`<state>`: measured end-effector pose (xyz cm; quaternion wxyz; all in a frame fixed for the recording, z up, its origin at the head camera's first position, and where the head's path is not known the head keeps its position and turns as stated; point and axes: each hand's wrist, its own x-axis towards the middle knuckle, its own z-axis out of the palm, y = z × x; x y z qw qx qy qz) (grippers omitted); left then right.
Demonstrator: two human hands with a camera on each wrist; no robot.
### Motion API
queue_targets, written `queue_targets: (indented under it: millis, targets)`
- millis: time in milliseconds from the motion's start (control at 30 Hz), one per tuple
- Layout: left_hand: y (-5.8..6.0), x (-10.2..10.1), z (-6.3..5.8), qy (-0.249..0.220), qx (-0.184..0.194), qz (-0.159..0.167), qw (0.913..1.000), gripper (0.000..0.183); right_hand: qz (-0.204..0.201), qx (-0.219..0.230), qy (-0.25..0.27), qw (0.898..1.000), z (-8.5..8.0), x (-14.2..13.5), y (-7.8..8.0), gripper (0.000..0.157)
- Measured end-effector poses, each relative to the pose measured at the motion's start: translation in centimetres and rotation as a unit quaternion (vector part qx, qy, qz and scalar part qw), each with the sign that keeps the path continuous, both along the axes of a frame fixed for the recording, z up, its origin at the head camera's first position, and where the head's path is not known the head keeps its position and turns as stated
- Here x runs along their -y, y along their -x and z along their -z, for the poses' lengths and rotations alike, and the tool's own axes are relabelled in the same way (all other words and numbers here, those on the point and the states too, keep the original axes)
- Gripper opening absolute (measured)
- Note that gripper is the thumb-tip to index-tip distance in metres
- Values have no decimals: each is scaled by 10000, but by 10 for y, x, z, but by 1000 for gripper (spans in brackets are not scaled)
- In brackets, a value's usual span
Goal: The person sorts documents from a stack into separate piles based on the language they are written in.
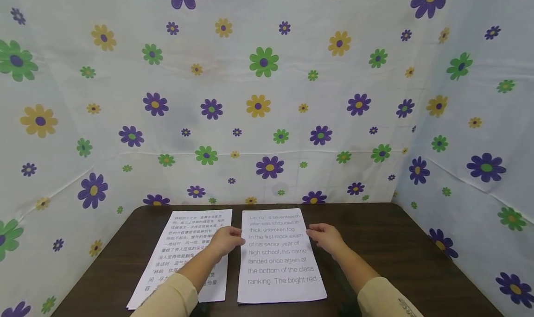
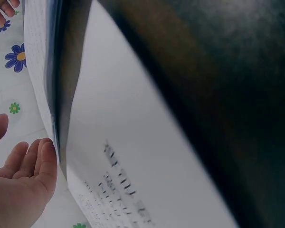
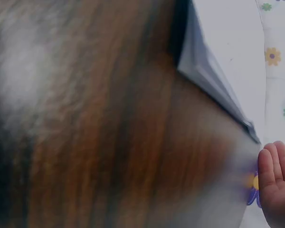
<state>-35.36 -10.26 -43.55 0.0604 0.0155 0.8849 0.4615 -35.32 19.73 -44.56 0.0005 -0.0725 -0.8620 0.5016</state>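
Observation:
A stack of white sheets with large printed English text lies flat before me. My left hand is at its left edge, fingertips touching or very near the sheets. In the left wrist view, the fingers of that left hand are gently bent, the thumb apart from them. My right hand is just beside the stack's right edge with nothing gripped. The right wrist view shows the right hand's fingers extended by the corner of the sheets. Left of it lies another stack with Chinese text, partly covered by my left forearm.
Both stacks lie on a dark brown wooden table, with a narrow strip of tabletop between them. Behind and to the sides hangs a white cloth printed with purple, green and yellow flowers.

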Motion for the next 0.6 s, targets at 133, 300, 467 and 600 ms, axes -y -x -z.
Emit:
queue_targets:
  millis: [133, 300, 467, 600]
  targets:
    - [1, -1, 3, 22, 29, -122, 9999, 39, 46, 4, -50, 10000, 7, -4, 0, 41]
    - [1, 1, 7, 29, 36, -190, 9998, 37, 113, 97, -53, 9999, 16, -8, 0, 40]
    - [-1, 1, 11, -110, 63, -100, 9999, 38, 210, 269, -130, 9993, 21, -8, -1, 39]
    - [-2, 0, 13, -241, 141, -23, 9996, 39, 300, 435, -312, 9981, 20, -5, -3, 39]
